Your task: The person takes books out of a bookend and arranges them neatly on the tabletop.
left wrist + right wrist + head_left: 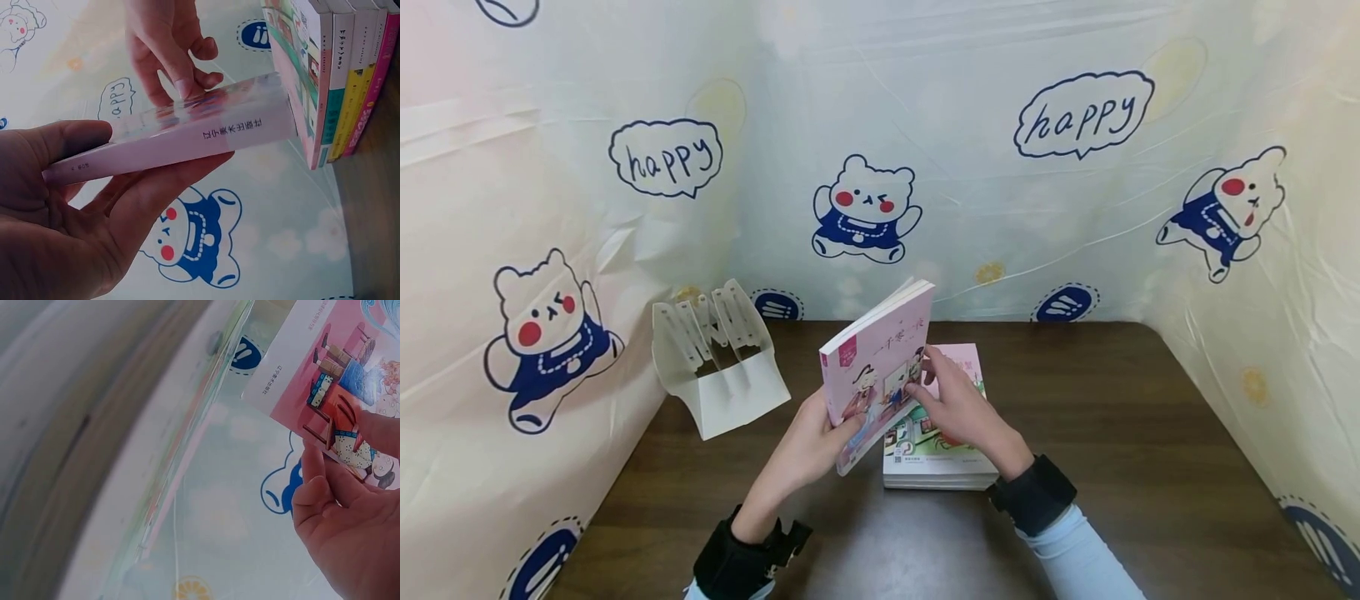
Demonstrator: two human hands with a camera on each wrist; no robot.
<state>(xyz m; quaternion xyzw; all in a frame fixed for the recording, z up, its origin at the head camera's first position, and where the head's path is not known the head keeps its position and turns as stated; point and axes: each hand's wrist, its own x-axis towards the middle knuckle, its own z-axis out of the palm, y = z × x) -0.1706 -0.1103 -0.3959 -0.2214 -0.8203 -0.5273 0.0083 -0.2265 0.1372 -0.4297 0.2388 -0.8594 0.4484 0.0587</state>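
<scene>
A pink paperback book (880, 375) with cartoon figures on its cover is held tilted up above the table. My left hand (808, 446) grips its spine side near the bottom, thumb on the cover and fingers behind; the left wrist view shows the spine (187, 147) between them. My right hand (962, 404) pinches the opposite edge, its thumb on the cover in the right wrist view. Just below and behind lies a stack of books (940, 467), the top one pink and green. Several spines (337, 81) show in the left wrist view.
A white slotted stand (730, 392) sits at the back left of the dark wooden table (1097, 417). A pale curtain (955, 208) with printed bears surrounds the table at the back and sides.
</scene>
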